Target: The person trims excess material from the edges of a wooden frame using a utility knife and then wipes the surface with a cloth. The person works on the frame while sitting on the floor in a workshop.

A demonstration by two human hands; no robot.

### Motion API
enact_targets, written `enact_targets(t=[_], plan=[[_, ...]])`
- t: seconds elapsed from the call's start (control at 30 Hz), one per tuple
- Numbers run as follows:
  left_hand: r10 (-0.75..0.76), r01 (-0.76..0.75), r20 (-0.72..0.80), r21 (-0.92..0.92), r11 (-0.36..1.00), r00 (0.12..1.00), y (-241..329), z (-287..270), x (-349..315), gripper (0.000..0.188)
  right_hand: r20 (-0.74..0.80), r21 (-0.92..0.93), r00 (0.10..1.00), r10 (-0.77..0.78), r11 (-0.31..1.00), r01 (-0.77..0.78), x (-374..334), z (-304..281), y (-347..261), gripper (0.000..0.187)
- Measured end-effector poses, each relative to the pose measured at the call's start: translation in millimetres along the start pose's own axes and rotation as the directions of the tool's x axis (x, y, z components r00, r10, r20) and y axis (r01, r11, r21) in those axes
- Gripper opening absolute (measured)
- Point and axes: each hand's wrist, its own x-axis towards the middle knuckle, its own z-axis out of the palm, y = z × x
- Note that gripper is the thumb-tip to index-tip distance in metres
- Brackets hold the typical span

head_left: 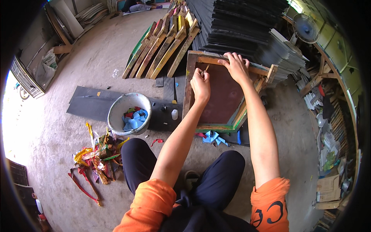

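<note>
Reaching forward from rolled orange sleeves (152, 197), my forearms stretched past my knees to a tilted wooden frame (188, 83). My left hand (200, 85) was curled, thumb and fingers pinching a thin yellowish sliver (207, 67) near the far-left inner corner; its lower end hid inside my fist. My right hand (237, 69) lay spread over the far rail, some fingertips hard to make out. Scuffed, paint-streaked timber bordered a flat maroon panel (218, 98); beyond rose layered black sheets (243, 27).
</note>
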Motion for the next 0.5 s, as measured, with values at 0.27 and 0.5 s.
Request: enact_targets(t=[0.27, 0.5], plan=[[0.001, -0.001, -0.016, -0.013, 1.0, 1.0, -5, -6, -9, 0.023, 0.043, 0.011, 0.999, 0.026, 1.0, -0.027, -1, -6, -4, 0.057], [-0.015, 0.014, -0.031, -0.026, 1.0, 0.999, -6, -2, -16, 0.02, 0.02, 0.0, 1.0, 0.016, 1.0, -0.016, -3, -4, -1, 0.057]])
